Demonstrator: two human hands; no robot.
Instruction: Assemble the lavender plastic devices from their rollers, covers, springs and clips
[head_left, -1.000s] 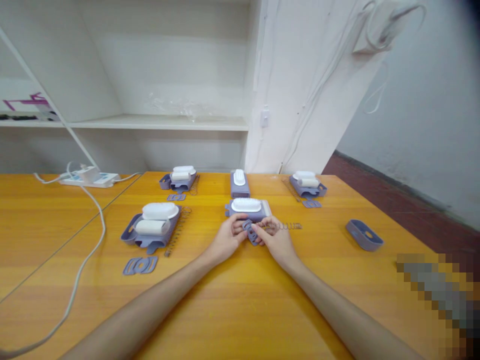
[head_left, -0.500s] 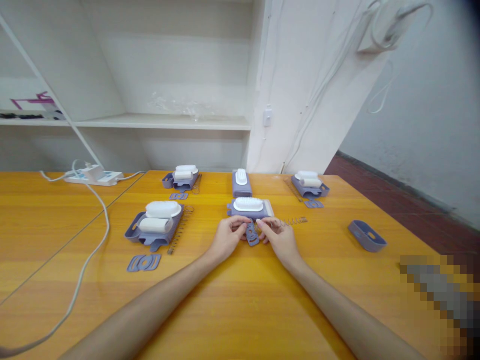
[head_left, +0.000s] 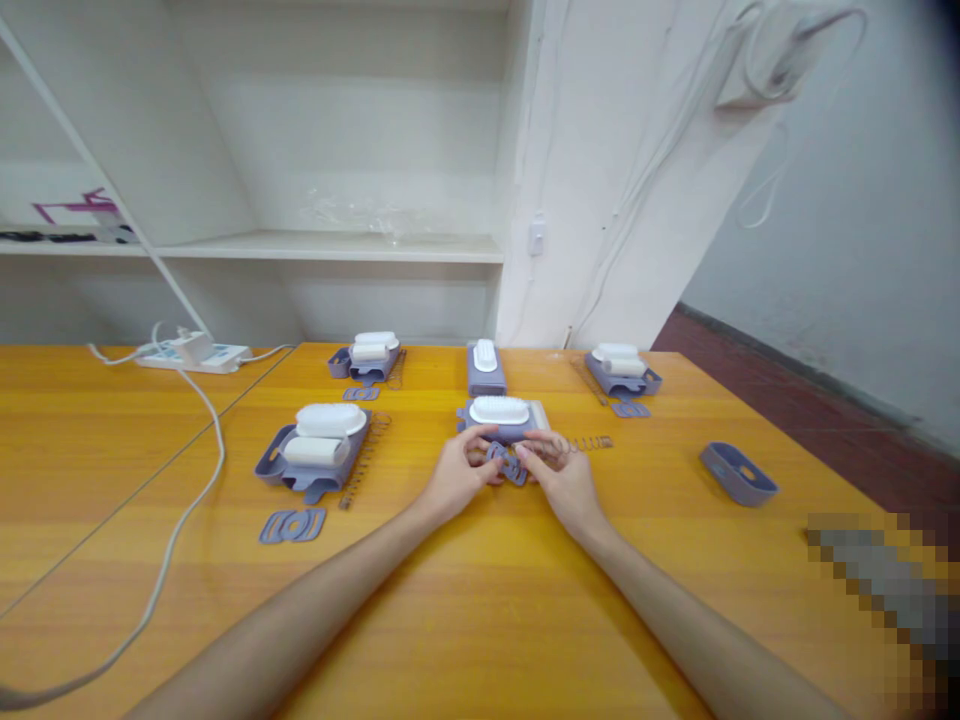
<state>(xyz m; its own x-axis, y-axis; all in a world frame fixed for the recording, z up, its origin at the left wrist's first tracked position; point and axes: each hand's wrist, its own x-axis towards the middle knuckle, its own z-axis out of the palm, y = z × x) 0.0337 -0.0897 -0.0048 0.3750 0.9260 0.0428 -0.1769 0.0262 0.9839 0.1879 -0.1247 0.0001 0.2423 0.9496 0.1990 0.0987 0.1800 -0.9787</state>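
A flat purple-grey plastic plate with cutouts point(head_left: 507, 464) is tilted between my two hands. My left hand point(head_left: 459, 472) pinches its left end with thumb and fingertips. At its right end, the thumb and fingers of my right hand point(head_left: 562, 482) close on the plate. A coil spring point(head_left: 592, 443) reaches out to the right behind my right fingers; whether they touch it cannot be made out. Just beyond my fingertips lies a purple-grey case point(head_left: 465, 418) with a white bristled brush head point(head_left: 498, 409) on top and a pale piece at its right end.
Similar part sets point(head_left: 322, 455) stand at left, back left and back right, with springs and cutout plates point(head_left: 292, 526). A case with a brush head point(head_left: 486, 370) stands at back centre, an open purple-grey shell point(head_left: 739, 474) at right. A white cable point(head_left: 180, 515) crosses the left side.
The plate has turned from nearly upright to a slant, its lower end swinging right. My left thumb and fingers have shifted along it. The view has moved slightly.
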